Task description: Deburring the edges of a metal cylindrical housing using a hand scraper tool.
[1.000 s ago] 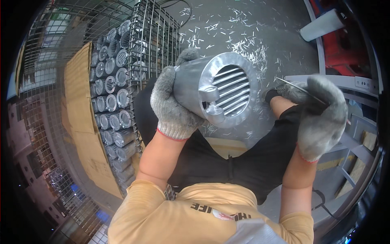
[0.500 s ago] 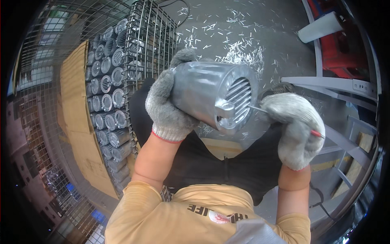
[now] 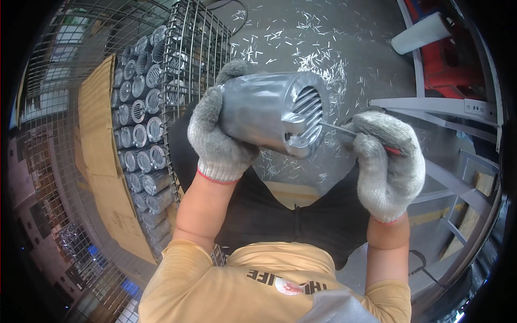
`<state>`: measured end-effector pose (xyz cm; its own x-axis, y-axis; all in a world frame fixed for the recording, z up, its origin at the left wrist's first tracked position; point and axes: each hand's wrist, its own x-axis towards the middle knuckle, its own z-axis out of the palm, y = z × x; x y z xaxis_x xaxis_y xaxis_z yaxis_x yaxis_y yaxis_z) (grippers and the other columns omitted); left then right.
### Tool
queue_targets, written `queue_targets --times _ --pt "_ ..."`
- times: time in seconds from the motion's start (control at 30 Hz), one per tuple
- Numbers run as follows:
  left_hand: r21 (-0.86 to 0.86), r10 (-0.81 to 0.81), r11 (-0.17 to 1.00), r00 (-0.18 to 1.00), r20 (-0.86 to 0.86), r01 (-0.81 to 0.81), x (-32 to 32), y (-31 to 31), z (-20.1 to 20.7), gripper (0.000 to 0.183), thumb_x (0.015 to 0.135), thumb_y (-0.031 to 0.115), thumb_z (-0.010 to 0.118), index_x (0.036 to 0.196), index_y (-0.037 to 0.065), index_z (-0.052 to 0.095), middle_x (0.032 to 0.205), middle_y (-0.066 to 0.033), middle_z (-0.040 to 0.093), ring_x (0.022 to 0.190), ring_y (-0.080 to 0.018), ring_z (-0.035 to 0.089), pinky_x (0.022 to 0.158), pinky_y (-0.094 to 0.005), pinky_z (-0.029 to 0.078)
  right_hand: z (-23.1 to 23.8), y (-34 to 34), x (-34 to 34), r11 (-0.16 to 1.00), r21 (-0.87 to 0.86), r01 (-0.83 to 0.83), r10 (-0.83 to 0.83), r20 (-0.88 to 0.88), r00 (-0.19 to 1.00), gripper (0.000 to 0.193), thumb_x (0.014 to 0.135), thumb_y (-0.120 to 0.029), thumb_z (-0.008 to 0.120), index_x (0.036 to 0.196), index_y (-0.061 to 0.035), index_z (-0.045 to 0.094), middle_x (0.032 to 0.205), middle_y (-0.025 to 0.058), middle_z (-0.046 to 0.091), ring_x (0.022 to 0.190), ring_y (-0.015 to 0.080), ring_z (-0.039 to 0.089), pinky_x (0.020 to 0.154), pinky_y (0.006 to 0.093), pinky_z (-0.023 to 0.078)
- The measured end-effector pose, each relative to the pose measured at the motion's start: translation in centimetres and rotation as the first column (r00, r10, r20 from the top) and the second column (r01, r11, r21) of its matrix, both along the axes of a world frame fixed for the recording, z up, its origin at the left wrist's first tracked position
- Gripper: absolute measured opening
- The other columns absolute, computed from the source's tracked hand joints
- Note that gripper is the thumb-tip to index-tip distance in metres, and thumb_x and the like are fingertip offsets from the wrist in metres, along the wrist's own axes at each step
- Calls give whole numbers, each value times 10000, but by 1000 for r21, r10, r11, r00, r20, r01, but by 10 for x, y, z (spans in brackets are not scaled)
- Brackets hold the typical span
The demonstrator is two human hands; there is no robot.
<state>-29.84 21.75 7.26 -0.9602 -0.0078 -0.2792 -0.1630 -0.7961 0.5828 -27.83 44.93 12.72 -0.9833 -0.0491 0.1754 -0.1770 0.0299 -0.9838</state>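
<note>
My gloved left hand (image 3: 218,129) is wrapped round the back end of a silvery metal cylinder (image 3: 253,110), holding it up above my lap. Its round front end faces right, with slanted slots across it and a small notched lug at the lower rim. My gloved right hand (image 3: 385,159) grips a thin rod-shaped tool with a red handle (image 3: 394,151), perhaps a screwdriver. The shaft (image 3: 338,127) points left, its tip at the slotted end face; whether it sits inside a slot I cannot tell.
On the left a wire cage (image 3: 183,48) holds several stacked slotted cylinders (image 3: 139,111) beside a cardboard sheet (image 3: 102,156). Thin metal slivers (image 3: 323,70) litter the floor ahead. To the right stand a grey metal frame (image 3: 431,107) and a white roll (image 3: 421,33).
The cylinder and my left hand have shifted slightly left and up. My right hand has also moved a little left and turned, showing more of the tool's shaft and red handle.
</note>
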Motion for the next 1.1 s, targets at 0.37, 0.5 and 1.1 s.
queue_targets --times 0.37,0.5,1.1 --pt "-70 13 997 1000 -28 -15 2 -1 3 678 917 478 557 1436 57 445 1355 -232 568 1250 -411 577 1054 -589 487 -11 -16 -23 941 337 -42 93 -137 986 170 878 -28 765 1031 -10 695 865 113 734 707 181 718 666 275 566" --pt "86 29 996 999 -25 -27 3 -1 5 533 947 348 551 1381 44 492 1272 -160 630 1184 -332 618 1063 -456 479 -10 -12 -15 983 159 95 -67 -176 982 209 862 39 759 1056 7 689 903 97 731 732 168 705 688 271 564" --pt "-39 136 990 990 38 -135 4 -2 1 594 945 416 545 1411 49 528 1350 -133 608 1277 -321 562 1124 -476 416 -2 4 -12 842 501 199 73 -472 878 157 910 73 692 1067 80 701 990 129 731 822 157 689 743 277 560"
